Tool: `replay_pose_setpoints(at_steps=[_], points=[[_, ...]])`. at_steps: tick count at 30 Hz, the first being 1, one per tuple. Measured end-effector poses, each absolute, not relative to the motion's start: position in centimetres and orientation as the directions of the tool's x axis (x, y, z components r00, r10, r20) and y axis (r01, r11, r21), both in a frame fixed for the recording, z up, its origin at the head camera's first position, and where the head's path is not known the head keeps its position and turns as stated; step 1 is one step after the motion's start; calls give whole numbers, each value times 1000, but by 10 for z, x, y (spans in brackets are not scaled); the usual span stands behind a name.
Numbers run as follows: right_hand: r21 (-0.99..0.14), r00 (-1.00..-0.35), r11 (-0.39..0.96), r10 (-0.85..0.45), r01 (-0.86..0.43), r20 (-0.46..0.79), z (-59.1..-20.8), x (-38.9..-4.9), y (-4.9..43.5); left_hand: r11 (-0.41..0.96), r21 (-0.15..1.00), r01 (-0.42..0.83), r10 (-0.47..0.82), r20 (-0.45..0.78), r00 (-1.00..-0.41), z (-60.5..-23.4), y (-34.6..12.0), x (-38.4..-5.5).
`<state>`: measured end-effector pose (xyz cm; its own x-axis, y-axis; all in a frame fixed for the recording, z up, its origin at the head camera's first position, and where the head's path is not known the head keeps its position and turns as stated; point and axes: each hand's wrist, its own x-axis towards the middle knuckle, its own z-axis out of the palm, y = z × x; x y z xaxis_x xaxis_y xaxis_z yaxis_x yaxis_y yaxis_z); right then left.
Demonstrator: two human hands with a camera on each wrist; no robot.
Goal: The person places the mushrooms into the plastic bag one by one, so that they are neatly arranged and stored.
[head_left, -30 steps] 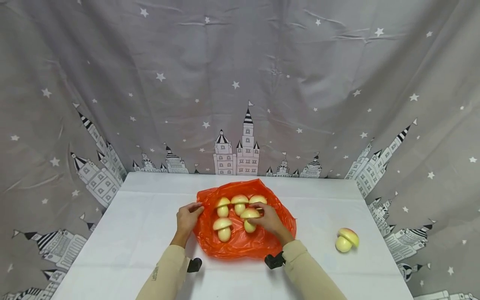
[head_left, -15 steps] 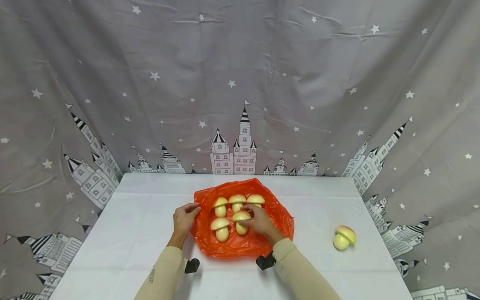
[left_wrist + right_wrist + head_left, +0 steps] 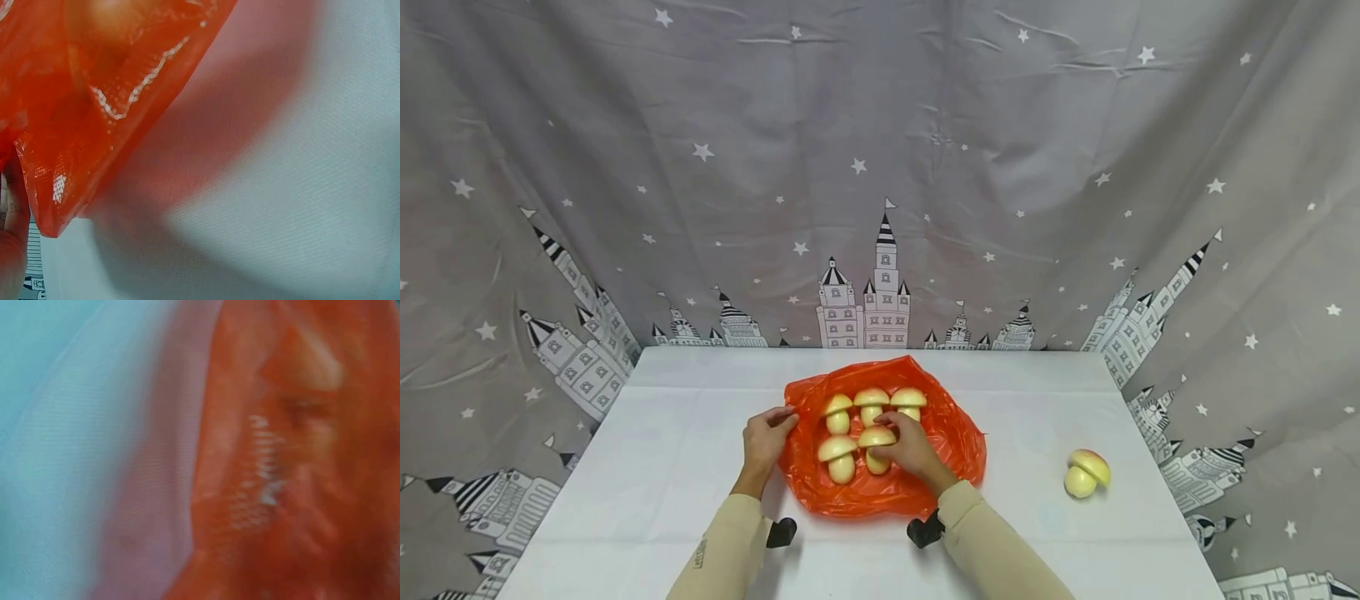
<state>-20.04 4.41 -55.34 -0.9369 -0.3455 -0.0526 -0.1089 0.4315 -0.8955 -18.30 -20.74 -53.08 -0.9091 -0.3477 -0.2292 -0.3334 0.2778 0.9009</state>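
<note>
A red plastic bag (image 3: 925, 487) lies spread on the table, its rim raised around several pale yellow toy mushrooms. My right hand (image 3: 913, 452) reaches into the bag and grips a mushroom (image 3: 876, 437) by its cap and stem. To the left of that one lies another mushroom (image 3: 838, 458). Behind them, three more form a row, with a mushroom (image 3: 871, 400) in the middle. At the bag's left rim, my left hand (image 3: 765, 442) pinches the plastic. In the left wrist view, fingers (image 3: 15, 200) meet the bag's edge; the right wrist view is blurred and shows mostly red plastic (image 3: 300, 506).
Apart from the bag, a single mushroom (image 3: 1086, 473) with a reddish cap lies on the right side of the white table (image 3: 685, 400). A grey curtain (image 3: 760, 108) printed with stars and castles hangs behind and at both sides.
My right hand has moved left a little with its mushroom, bringing it closer to the front-left one. The left hand stays at the bag's rim. The head view has shifted slightly.
</note>
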Motion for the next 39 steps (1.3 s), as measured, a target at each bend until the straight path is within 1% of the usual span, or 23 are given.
replay_pose_setpoints(at_steps=[6,12,18,21,29,34,39], points=[[-935,-947,342,-321,-92,-25,-545,-198,58,282,899,-335,-344,-231,-910,-530,-207,-183],[-936,-965,340,-261,-89,-4,-529,-197,82,296,893,-338,-352,-227,-908,-530,-205,-184],[-911,-975,371,-188,-183,119,-518,-204,110,292,894,-339,-364,-224,-904,-531,-205,-183],[-908,-974,367,-172,-202,147,-513,-208,126,282,898,-339,-363,-227,-904,-532,-206,-183],[-886,-983,427,-110,-181,148,-512,-213,170,277,905,-325,-358,-216,-908,-534,-207,-183],[-843,-982,505,-73,-186,173,-517,-213,194,282,907,-314,-355,-205,-912,-532,-206,-182],[-802,-978,563,-62,-198,198,-521,-211,215,280,910,-307,-356,-199,-913,-531,-206,-181]])
